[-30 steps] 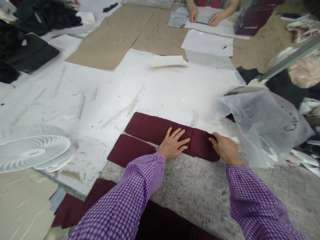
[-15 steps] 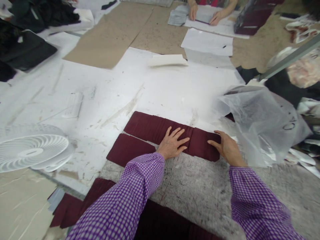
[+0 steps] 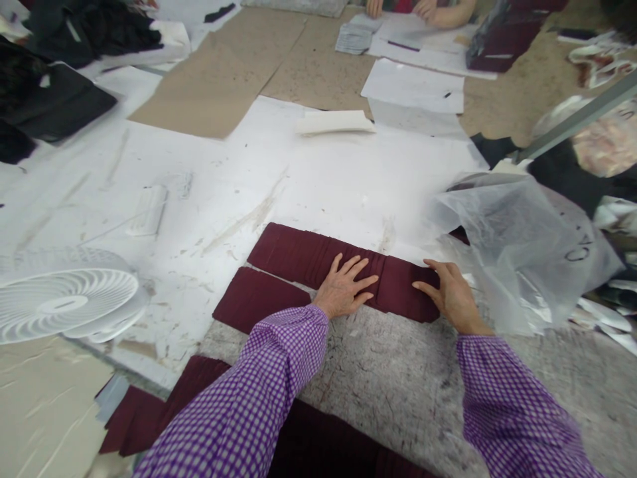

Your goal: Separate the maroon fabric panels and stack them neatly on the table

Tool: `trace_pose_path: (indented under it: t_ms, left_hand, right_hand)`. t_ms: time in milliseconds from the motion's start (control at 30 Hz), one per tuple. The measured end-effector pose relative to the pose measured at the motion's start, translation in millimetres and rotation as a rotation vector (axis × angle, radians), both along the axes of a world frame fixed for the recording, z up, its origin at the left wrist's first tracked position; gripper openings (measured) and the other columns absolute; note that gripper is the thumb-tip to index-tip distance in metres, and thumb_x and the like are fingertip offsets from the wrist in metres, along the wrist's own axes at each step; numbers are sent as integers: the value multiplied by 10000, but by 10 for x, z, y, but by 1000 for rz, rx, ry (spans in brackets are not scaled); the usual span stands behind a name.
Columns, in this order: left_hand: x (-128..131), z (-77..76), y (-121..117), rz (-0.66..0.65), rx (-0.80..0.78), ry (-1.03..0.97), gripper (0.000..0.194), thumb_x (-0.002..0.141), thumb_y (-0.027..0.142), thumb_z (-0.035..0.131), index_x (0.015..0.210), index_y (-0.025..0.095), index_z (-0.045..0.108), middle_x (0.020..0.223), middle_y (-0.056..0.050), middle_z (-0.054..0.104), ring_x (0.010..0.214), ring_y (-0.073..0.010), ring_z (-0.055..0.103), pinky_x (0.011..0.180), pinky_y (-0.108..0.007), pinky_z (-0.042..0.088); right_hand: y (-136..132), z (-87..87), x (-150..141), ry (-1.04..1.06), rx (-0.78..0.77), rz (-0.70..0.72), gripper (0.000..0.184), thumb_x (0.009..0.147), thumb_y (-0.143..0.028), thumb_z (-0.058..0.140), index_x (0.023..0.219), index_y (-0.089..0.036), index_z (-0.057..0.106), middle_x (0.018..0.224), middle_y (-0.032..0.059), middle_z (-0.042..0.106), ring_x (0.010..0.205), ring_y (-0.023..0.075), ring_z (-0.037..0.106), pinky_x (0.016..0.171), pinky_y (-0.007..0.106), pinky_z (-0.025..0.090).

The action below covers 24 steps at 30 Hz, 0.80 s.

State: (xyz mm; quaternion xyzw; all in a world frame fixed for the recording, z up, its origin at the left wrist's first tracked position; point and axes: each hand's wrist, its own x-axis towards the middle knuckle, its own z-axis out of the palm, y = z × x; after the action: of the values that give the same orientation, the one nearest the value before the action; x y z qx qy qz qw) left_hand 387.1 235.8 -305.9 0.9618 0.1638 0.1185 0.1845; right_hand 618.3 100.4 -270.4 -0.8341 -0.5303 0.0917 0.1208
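A row of overlapping dark maroon fabric pieces [image 3: 298, 255] lies across the grey mat's far edge. My left hand [image 3: 344, 289] rests flat on the row's middle, fingers spread. At the row's right end, my right hand [image 3: 454, 295] touches the last piece [image 3: 405, 285] with thumb and index finger, which are held apart; its other fingers are partly hidden. Another maroon piece [image 3: 259, 299] lies just in front of the row's left part, near my left wrist. More maroon fabric [image 3: 328, 441] is at the near edge, partly covered by my left sleeve.
A white fan [image 3: 70, 299] stands at the left. To the right are a crumpled clear plastic bag [image 3: 522, 239] and a slanted metal bar [image 3: 577, 119]. Across the table, another person's hands [image 3: 425, 9] are near papers and a grey stack [image 3: 355, 36]. Black fabric [image 3: 64, 99] lies far left.
My hands stay nearly where they were on the maroon row. Across the table, the other person's hands have moved back from the paper, and one is raised.
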Motion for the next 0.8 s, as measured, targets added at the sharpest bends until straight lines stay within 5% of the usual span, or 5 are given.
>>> trace_pose_path:
  t_ms: [400, 600, 700, 800]
  left_hand:
    - [23, 79, -13, -8, 39, 25, 442, 922, 411, 362, 1363, 382, 367, 1474, -84, 365, 1370, -279, 286, 1098, -609, 165]
    - [27, 86, -14, -10, 47, 31, 388, 922, 432, 353, 1288, 385, 474, 1474, -79, 361, 1372, -275, 286, 1098, -608, 165]
    - [27, 92, -12, -9, 40, 35, 389, 923, 431, 351, 1287, 380, 475, 1479, -77, 355, 1375, -270, 280, 1103, -604, 156]
    - [24, 94, -9, -4, 32, 41, 420, 918, 440, 357, 1317, 341, 448, 1474, -90, 367, 1380, -271, 270, 1111, -596, 151]
  right_hand:
    - [14, -17, 62, 50, -57, 116, 303, 862, -361, 548, 1134, -241, 608, 1174, 80, 519, 916, 212, 609, 841, 365, 512]
    - [156, 163, -91, -49, -50, 76, 275, 827, -291, 588, 1087, -236, 660, 1328, 128, 478, 1232, 397, 384, 959, 565, 365]
    - [232, 105, -304, 3, -57, 53, 258, 862, -283, 520, 1088, -261, 643, 1066, 92, 617, 978, 286, 578, 838, 455, 477]
    - [264, -28, -500, 60, -48, 15, 279, 871, -266, 487, 1119, -222, 608, 985, 80, 605, 802, 213, 616, 709, 362, 524]
